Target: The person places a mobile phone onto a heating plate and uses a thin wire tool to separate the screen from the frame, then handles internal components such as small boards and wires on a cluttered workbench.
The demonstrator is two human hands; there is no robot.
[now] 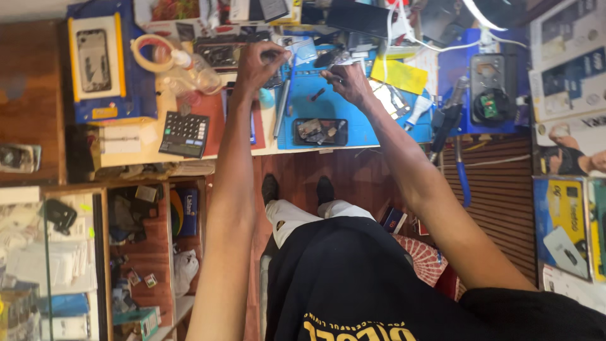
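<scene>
Left hand (259, 63) curled, pinching small part, kind unclear; right hand (346, 81) gripping slim tool. Keep your wrists braced over blue mat (353, 129) on worktop (136, 151).

A dark calculator (184, 134) is lying near the front edge of the table (136, 151), beside a red mat (214, 113). Behind it, a roll of tape (151, 53) is resting next to a few clear plastic bottles (196, 74). A blue tray (104, 63) is holding a yellow-framed phone panel (95, 58) at the far left. A small black tray of parts (320, 132) is sitting on the blue work mat (353, 126). A yellow sheet (399, 76) is lying further right, with a white lamp ring (486, 16) shining above it. Blue-handled pliers (461, 170) are hanging off the table's right edge. Printed boxes (568, 63) are standing stacked along the right side.
</scene>
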